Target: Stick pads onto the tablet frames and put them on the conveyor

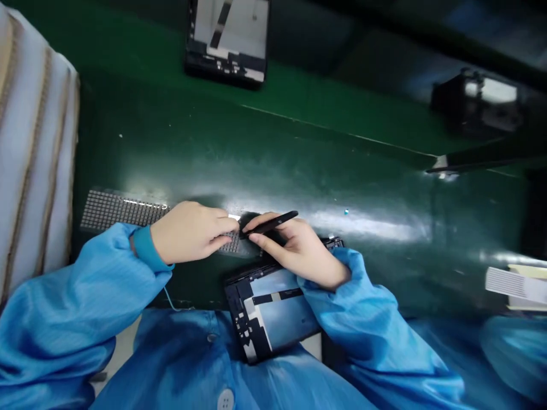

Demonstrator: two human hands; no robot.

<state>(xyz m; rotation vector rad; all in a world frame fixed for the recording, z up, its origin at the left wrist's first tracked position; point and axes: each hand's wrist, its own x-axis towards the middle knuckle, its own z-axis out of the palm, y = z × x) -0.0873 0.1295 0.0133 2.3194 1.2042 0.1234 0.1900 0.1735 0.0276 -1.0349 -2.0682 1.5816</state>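
Head view: keep the gridded sheet [123,210] flat on the green counter [171,142], beneath the curled left hand [190,232], with grip too hidden to tell. Guide the slim black tool [277,221], pinched in the right hand [299,247], steadily at the sheet's end.

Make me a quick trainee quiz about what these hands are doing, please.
1. Which hand holds the slim black tool?
2. True or false: a teal wristband sits between the left hand and its blue sleeve.
3. What lies beneath the left hand?
A) A glass bottle
B) A grid-patterned strip
C) A coiled rope

Key:
1. The right hand
2. True
3. B
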